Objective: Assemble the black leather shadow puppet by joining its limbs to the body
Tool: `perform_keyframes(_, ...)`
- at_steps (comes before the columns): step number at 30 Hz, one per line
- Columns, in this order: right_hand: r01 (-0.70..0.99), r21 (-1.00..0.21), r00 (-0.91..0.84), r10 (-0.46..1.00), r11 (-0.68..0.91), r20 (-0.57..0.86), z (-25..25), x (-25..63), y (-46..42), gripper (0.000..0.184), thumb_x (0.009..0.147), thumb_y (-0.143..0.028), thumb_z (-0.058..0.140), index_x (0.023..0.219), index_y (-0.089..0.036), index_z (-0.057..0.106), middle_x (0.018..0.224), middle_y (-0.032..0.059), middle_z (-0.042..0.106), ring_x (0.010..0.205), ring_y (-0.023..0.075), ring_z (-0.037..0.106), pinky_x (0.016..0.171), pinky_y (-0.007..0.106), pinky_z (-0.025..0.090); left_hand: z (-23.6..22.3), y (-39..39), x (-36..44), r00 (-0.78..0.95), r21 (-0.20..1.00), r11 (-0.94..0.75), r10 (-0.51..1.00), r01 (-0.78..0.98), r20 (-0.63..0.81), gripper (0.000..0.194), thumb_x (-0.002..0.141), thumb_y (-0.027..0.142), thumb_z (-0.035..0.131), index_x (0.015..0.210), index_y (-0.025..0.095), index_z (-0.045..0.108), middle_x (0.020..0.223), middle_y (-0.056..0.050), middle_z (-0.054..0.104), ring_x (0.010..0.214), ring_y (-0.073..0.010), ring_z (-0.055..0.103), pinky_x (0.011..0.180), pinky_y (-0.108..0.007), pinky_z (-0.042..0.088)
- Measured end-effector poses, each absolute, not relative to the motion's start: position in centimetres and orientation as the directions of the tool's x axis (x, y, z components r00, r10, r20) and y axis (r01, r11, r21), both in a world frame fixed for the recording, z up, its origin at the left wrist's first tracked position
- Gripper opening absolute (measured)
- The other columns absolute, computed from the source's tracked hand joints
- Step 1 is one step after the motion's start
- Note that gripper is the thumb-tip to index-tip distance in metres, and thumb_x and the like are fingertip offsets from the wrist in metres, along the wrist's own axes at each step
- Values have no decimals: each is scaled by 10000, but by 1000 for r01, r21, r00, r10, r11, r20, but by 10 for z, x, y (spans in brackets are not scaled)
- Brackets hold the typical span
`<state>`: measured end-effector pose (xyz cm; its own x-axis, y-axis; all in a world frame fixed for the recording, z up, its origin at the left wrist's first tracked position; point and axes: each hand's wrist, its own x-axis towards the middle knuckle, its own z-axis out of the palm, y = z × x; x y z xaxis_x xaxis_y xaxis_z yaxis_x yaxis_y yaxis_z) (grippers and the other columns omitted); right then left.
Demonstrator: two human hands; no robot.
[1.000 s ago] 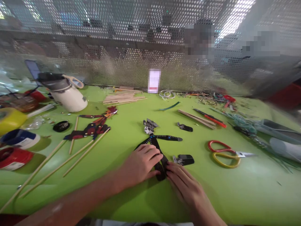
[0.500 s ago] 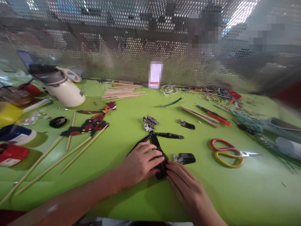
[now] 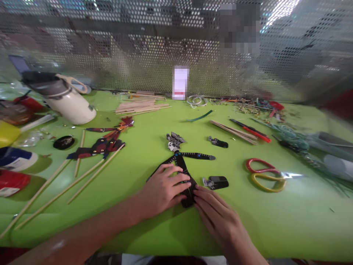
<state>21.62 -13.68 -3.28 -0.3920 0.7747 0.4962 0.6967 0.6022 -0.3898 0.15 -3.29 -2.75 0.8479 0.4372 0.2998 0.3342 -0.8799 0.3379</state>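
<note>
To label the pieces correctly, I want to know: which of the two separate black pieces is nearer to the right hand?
The lower black piece in the picture, close beside the right hand; the upper black piece lies farther away, near the thin sticks.

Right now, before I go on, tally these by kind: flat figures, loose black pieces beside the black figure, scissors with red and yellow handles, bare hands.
Flat figures: 2 (black figure, red-brown figure)
Loose black pieces: 2 (upper piece, lower piece)
Red-and-yellow scissors: 1
Bare hands: 2 (left hand, right hand)
Total: 7
</note>
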Motion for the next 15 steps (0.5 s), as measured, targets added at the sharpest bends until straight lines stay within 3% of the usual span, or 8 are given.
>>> perform_keyframes(9, 686, -417, -384, 784, 596, 488, -33, 214, -137, 255, 919, 21, 535, 1137, -45, 649, 1169, 182, 669, 1265, 237, 580, 1052, 347, 573, -30, -34, 2, 843, 302, -893, 426, 334, 329, 289, 1024, 321, 513, 1253, 186, 626, 1286, -47, 662, 1244, -270, 508, 1086, -487, 341)
perform_keyframes(15, 719, -423, -226, 761, 551, 608, 23, 228, -109, 173, 950, -116, 542, 1033, -184, 677, 983, 92, 750, 954, 192, 733, 801, 289, 657, -34, -35, 4, 830, 297, -888, 441, 349, 342, 277, 993, 333, 567, 1214, 191, 656, 1242, -38, 689, 1210, -264, 550, 1085, -500, 357)
